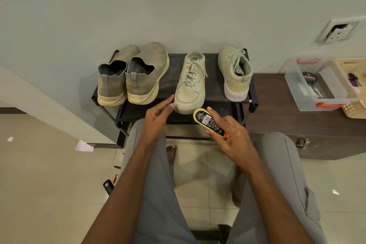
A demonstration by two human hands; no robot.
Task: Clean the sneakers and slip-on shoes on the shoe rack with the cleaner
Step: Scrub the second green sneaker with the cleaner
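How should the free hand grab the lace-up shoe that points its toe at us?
Probably by the toe. The sneaker stands upright on the rack, toe toward the person, and the open left hand is already beside that toe. Coming from the left and closing thumb and fingers over the low toe cap looks easiest; the right hand holds the cleaner.

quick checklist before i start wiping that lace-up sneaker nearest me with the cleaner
1. Cleaner in hand: ok, the right hand holds it.
2. Sponge face aimed at the shoe: cannot tell, only the barcode side shows.
3. Near sneaker within reach: ok, toe at the shoe rack front edge.
4. Left hand steadying the sneaker: not ok, fingers are beside the toe, no grip.
5. Other sneaker and slip-on shoes out of the way: ok, set apart.
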